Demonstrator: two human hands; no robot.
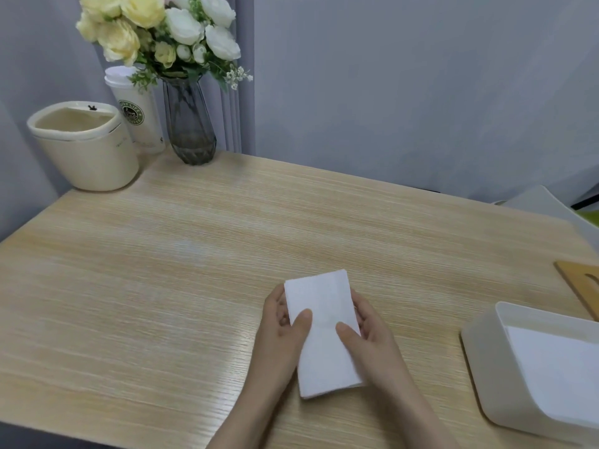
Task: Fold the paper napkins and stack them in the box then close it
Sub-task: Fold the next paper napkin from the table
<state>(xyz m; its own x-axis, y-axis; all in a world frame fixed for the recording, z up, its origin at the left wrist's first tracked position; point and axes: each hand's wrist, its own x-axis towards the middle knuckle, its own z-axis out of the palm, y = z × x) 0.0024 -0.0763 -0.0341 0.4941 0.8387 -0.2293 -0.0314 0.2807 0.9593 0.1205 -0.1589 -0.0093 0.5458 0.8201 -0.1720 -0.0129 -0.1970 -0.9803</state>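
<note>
A folded white paper napkin (324, 332), a long rectangle, is held over the wooden table (162, 270) near its front edge. My left hand (282, 322) grips its left side with the thumb on top. My right hand (366, 332) grips the right side, thumb also on top, fingers underneath. To the right stands an open white box (479, 361) with white napkins (557, 367) lying inside. A wooden lid (580, 286) with a slot lies behind the box at the right edge.
At the back left stand a cream bin (87, 150), a lidded paper cup (139, 115) and a glass vase (189, 124) of white and yellow flowers. A grey chair back (547, 202) shows beyond the table's right corner.
</note>
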